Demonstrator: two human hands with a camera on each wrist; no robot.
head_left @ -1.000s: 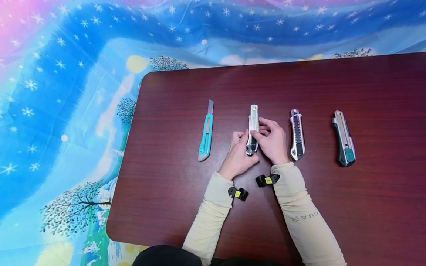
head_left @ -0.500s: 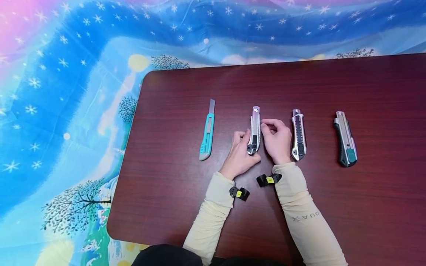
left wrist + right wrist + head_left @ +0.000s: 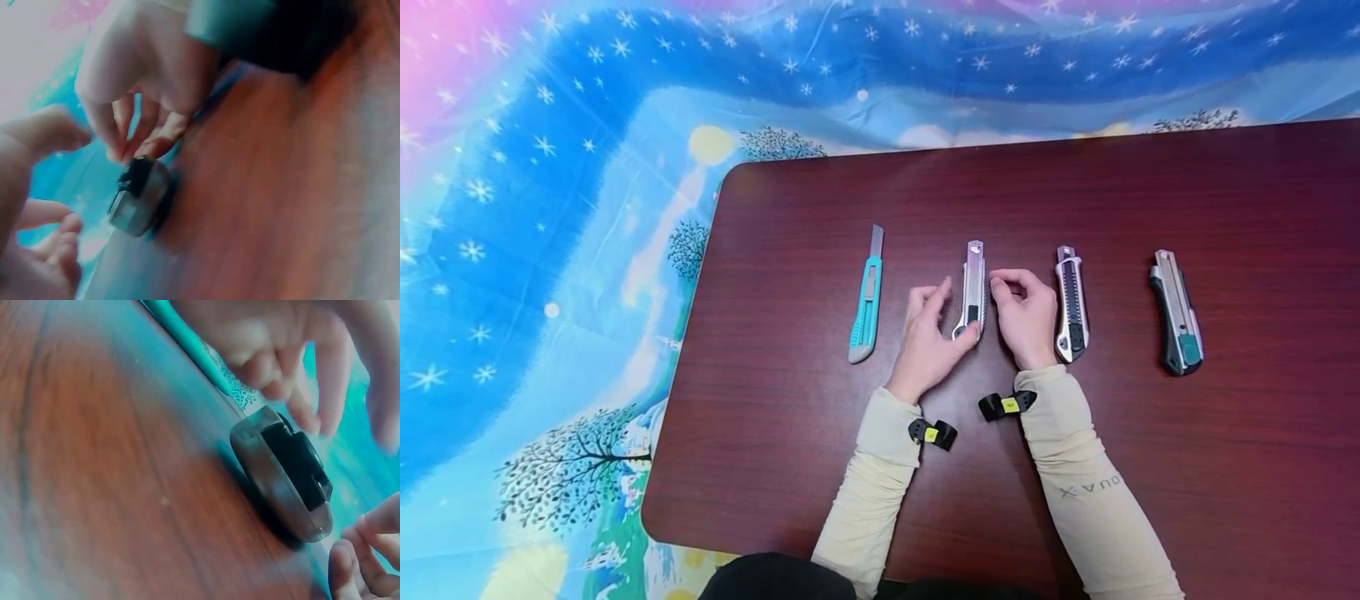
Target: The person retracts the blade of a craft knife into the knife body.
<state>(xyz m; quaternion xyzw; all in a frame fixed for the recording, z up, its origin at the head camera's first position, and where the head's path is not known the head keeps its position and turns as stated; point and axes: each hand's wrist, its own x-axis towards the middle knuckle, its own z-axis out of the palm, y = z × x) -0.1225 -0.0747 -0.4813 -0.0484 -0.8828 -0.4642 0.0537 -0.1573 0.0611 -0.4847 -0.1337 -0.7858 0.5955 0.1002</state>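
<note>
A silver utility knife (image 3: 973, 279) with a black slider lies on the table between the two hands, blade end pointing away. My left hand (image 3: 927, 343) is at its left side, fingers spread and thumb across the knife's butt end in the head view. To the right of the knife, my right hand (image 3: 1027, 315) rests with loosely bent fingers, thumb and forefinger tips close together and nothing between them. In the right wrist view the knife's rounded butt (image 3: 281, 478) faces the camera, and the left fingers (image 3: 331, 381) are apart from it. The left wrist view is blurred.
A teal utility knife (image 3: 867, 308) with its blade out lies to the left. Right of the hands are a silver-and-black utility knife (image 3: 1070, 304) and a grey-and-green one (image 3: 1177, 312). The dark red table (image 3: 775, 450) has a rounded left edge beside a patterned cloth (image 3: 587, 250).
The right hand has let go of the middle utility knife and moved slightly right. The left hand has loosened its hold, fingers opening and shifting left away from the knife.
</note>
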